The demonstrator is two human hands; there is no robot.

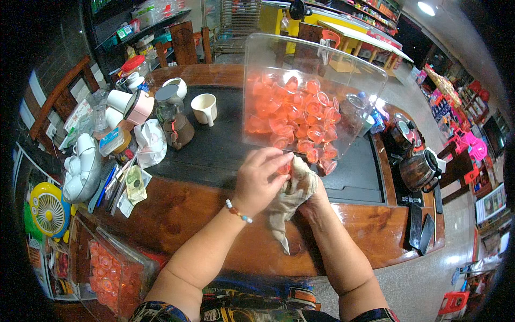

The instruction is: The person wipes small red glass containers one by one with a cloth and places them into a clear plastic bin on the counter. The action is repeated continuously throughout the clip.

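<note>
My left hand point(259, 177), with a bead bracelet at the wrist, pinches a small red clear cup-shaped piece point(285, 168) between thumb and fingers. Against that piece, my right hand point(314, 197) holds a crumpled beige cloth point(299, 183), its end hanging over the wooden table edge. The cloth hides most of the right fingers. Just beyond both hands stands a large clear plastic bin point(366, 78), tilted with its open side showing, holding many similar red pieces point(310, 110). A few of these lie at its near edge. At the lower left is another clear container point(141, 261) of red pieces.
A white mug point(204, 108), a brown teapot point(179, 131), a white plastic bag point(150, 143) and a bag of white cups point(82, 169) crowd the left side. Banknotes point(136, 186) and pens lie nearer. A dark kettle point(418, 169) and black trays point(420, 229) are at the right.
</note>
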